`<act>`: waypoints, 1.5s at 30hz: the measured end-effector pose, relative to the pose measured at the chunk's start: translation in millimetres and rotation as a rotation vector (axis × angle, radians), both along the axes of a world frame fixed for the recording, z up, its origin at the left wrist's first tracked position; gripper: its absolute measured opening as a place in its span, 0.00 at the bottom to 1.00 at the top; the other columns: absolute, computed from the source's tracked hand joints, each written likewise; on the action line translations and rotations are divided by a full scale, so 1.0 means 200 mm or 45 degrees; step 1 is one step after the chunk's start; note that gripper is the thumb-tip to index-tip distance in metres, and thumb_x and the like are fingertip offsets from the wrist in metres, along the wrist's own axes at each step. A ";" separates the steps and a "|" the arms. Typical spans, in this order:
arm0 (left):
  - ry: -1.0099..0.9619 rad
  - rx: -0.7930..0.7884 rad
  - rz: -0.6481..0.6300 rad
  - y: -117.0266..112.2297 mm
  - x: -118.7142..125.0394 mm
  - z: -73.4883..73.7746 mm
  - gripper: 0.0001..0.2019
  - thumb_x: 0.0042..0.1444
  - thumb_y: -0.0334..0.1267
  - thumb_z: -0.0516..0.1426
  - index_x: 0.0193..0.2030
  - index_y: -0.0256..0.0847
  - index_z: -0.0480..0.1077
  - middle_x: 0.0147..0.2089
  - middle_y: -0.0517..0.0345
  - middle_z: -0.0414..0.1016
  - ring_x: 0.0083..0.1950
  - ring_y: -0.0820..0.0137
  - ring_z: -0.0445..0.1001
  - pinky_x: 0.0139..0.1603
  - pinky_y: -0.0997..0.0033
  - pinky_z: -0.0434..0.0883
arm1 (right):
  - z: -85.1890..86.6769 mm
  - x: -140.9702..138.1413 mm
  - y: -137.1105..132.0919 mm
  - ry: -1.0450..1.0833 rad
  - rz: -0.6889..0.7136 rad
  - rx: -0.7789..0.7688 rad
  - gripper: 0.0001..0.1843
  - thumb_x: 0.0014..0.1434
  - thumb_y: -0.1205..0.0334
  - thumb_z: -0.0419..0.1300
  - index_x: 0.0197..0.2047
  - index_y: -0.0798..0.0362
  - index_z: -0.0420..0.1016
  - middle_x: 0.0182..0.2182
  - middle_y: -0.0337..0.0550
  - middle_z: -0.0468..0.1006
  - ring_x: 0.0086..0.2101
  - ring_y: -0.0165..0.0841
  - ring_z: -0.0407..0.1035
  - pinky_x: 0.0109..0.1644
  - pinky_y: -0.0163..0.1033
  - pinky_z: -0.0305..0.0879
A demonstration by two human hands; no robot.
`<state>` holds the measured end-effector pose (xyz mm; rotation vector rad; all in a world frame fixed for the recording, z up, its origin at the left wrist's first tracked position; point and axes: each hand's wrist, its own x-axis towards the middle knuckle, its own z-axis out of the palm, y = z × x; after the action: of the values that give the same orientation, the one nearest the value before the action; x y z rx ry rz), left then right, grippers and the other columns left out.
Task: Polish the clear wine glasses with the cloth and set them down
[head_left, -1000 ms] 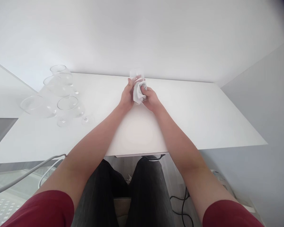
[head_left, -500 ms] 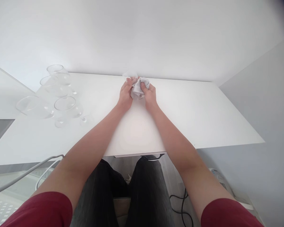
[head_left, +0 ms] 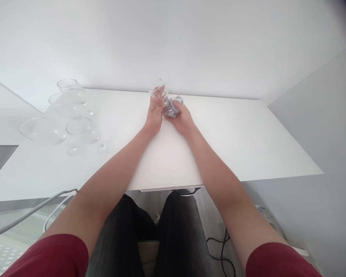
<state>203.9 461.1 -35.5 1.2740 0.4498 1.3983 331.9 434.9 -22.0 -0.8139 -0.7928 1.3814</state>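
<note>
My left hand [head_left: 155, 114] is wrapped round a clear drinking glass [head_left: 158, 90], held upright over the far middle of the white table [head_left: 242, 142]. Its rim shows above my fingers. My right hand [head_left: 182, 117] sits just to the right of it, fingers closed on a crumpled white cloth [head_left: 173, 107] that touches the glass's lower side. Both forearms reach out from my red sleeves.
Several clear stemmed glasses [head_left: 72, 115] stand together at the table's left side. A white wall runs behind the table. Under the table are my dark trousers, a black cable [head_left: 219, 250] on the floor at right and a grey cable [head_left: 31, 213] at left.
The glass has been raised and stands upright in my left hand again. The cloth has moved off the top of it and down to its right side.
</note>
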 end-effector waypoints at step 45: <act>0.023 -0.111 -0.098 -0.03 0.00 0.04 0.33 0.63 0.75 0.50 0.66 0.59 0.68 0.77 0.54 0.65 0.78 0.51 0.63 0.72 0.44 0.69 | 0.06 -0.03 -0.05 -0.257 -0.315 0.133 0.16 0.59 0.49 0.69 0.43 0.44 0.68 0.29 0.31 0.72 0.23 0.26 0.63 0.20 0.31 0.57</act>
<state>203.8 455.6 -28.0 1.2215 0.4644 1.2904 325.8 424.2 -10.4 -0.9455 -0.8799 1.0415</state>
